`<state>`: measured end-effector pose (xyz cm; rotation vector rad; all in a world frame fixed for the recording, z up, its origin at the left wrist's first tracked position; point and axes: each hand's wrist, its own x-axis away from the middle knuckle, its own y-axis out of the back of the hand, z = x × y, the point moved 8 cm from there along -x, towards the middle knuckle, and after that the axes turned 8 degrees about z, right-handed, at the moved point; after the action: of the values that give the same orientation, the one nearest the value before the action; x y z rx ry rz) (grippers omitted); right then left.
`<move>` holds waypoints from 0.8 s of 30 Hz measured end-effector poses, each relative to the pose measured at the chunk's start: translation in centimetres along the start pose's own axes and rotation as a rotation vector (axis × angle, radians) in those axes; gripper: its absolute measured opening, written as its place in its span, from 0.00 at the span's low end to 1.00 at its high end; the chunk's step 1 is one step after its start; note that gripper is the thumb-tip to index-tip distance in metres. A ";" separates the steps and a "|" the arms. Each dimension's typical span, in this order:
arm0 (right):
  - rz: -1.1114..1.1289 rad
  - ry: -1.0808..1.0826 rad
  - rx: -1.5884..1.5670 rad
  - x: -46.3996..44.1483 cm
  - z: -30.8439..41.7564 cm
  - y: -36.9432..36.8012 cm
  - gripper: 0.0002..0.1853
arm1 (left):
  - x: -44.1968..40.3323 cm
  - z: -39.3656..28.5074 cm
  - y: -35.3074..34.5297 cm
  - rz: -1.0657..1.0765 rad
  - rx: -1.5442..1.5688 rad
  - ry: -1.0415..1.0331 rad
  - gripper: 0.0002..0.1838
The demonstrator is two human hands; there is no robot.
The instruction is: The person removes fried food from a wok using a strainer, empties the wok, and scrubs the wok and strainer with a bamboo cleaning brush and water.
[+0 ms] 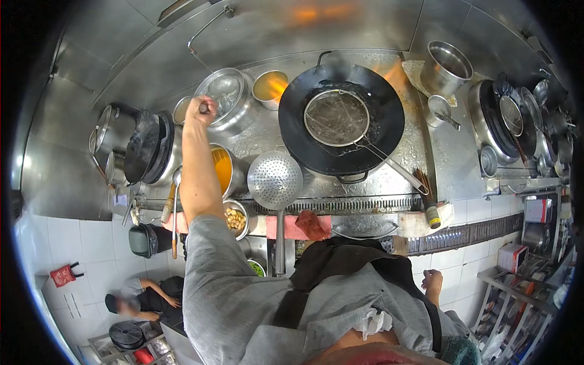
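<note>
Utensil: only dark round handle end plain to see, turned up toward viewer; held raised over near-left rim of pot, rest hidden or too unclear to tell.

Large pot: silvery metal, round, deep, uncovered, upright; stands far left of scene. Shiny, pale, see-through-looking surface inside; whether liquid alone or metal bowl within, cannot tell. Outer wall bright, lightly streaked.

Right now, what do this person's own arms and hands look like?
The left hand and right hand wear no gloves. A short grey sleeve leaves the left forearm bare. The right arm is mostly hidden.
</note>
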<state>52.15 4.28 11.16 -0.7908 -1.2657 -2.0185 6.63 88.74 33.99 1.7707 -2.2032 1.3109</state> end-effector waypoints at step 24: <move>-0.291 0.694 0.431 -1.1 22.9 3.7 0.24 | 0.7 1.5 -1.1 0.074 0.039 0.057 0.08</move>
<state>59.38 24.19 20.59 0.2979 -1.3483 -1.8687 7.95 87.25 33.99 1.6568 -2.2487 1.4105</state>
